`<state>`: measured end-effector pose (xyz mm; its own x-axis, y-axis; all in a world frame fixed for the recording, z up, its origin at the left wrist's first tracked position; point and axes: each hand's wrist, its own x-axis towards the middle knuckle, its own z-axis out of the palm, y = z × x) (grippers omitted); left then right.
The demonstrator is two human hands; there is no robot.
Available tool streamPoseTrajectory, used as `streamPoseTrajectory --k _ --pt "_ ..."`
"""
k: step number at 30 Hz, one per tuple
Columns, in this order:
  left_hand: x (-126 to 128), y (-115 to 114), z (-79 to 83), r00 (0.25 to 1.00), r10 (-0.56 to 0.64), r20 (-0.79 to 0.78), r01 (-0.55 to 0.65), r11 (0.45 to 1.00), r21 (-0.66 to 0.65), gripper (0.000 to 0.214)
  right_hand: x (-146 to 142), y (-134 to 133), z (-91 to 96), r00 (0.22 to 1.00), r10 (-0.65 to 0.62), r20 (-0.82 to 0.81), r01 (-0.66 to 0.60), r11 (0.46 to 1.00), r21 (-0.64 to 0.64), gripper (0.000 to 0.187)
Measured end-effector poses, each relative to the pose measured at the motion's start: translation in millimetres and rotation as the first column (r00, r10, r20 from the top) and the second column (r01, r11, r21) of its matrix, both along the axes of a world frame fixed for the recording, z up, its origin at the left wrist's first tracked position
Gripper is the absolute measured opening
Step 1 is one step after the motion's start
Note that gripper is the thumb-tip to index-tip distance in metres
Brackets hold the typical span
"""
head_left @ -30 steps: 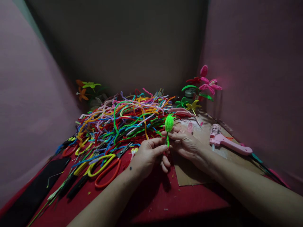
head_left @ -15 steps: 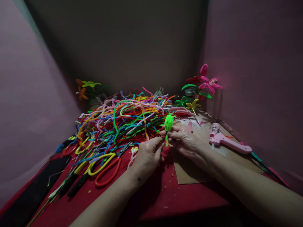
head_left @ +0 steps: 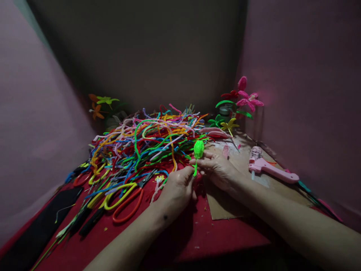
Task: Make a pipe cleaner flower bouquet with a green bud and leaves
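A bright green pipe-cleaner flower bud (head_left: 199,149) stands upright between my hands, a short green tail hanging below it. My right hand (head_left: 216,167) is closed on the base of the bud, fingertips just under its rounded head. Lower down, my left hand (head_left: 180,186) pinches at the tail end, with thumb and fingers together; its exact hold is partly hidden by the hand itself. Behind them spreads a large heap of coloured pipe cleaners (head_left: 152,141).
Scissors with red and yellow handles (head_left: 128,207) lie left on the red cloth (head_left: 220,241), near a black flat item (head_left: 45,226). A pink glue gun (head_left: 270,171) rests on cardboard (head_left: 225,210) at right. Finished pipe-cleaner flowers (head_left: 250,101) stand at the back.
The green bud has moved slightly down and left with my hands, and its lower tail has shifted left toward my left fingers. Both hands keep their closed hold.
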<state>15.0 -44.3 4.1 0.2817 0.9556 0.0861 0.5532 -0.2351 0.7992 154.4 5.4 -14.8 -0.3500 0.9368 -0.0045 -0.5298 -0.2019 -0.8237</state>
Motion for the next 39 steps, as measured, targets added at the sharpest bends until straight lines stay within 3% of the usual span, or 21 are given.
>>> streamPoseTrajectory --k 3,7,12,14,16,20,26,29,32,39 --pt "0.9 -1.0 4.4 1.0 -0.003 0.011 0.003 1.0 0.03 0.023 -1.3 -3.6 7.2 0.999 -0.043 0.009 0.043 0.999 0.001 0.023" --pt "2.6 1.2 10.4 0.969 0.025 0.247 0.02 0.984 -0.179 0.031 0.1 -5.6 10.9 0.999 -0.015 -0.029 0.015 1.0 -0.02 0.026" --pt "3.7 8.8 8.3 0.779 0.098 0.619 0.206 0.892 -0.402 0.039 1.5 -4.9 6.8 0.992 -0.039 -0.119 0.041 0.999 0.016 0.022" --pt "4.0 12.2 5.4 0.7 0.145 0.7 0.262 0.859 -0.44 0.045 0.6 -5.1 4.9 0.991 -0.013 -0.134 0.019 0.999 0.046 0.02" --pt "4.6 14.2 3.6 0.654 0.158 0.74 0.278 0.86 -0.429 0.04 -0.9 -5.7 3.0 0.989 0.049 -0.137 -0.04 0.997 0.065 0.021" --pt "7.1 12.7 5.2 0.683 0.133 0.718 0.22 0.9 -0.377 0.02 -4.5 -8.3 1.4 0.98 0.06 -0.19 -0.052 0.997 0.049 0.029" --pt "8.9 7.0 13.3 0.751 0.185 0.634 0.092 0.921 -0.378 0.016 -5.7 -9.0 2.9 0.982 0.03 -0.187 -0.031 0.999 -0.007 0.03" --pt "8.1 5.1 16.6 0.787 0.192 0.587 0.037 0.934 -0.356 0.017 -3.3 -5.6 2.5 0.985 0.036 -0.17 -0.03 0.999 0.038 0.03" --pt "6.6 4.5 18.9 0.81 0.176 0.56 0.016 0.947 -0.321 0.017 0.6 -3.6 6.5 0.988 0.042 -0.148 -0.026 0.994 0.104 0.026" --pt "4.2 6.6 19.8 0.815 0.182 0.55 0.015 0.943 -0.333 0.012 5.8 -6.3 17.6 0.999 0.046 -0.017 -0.045 0.994 0.1 0.019"
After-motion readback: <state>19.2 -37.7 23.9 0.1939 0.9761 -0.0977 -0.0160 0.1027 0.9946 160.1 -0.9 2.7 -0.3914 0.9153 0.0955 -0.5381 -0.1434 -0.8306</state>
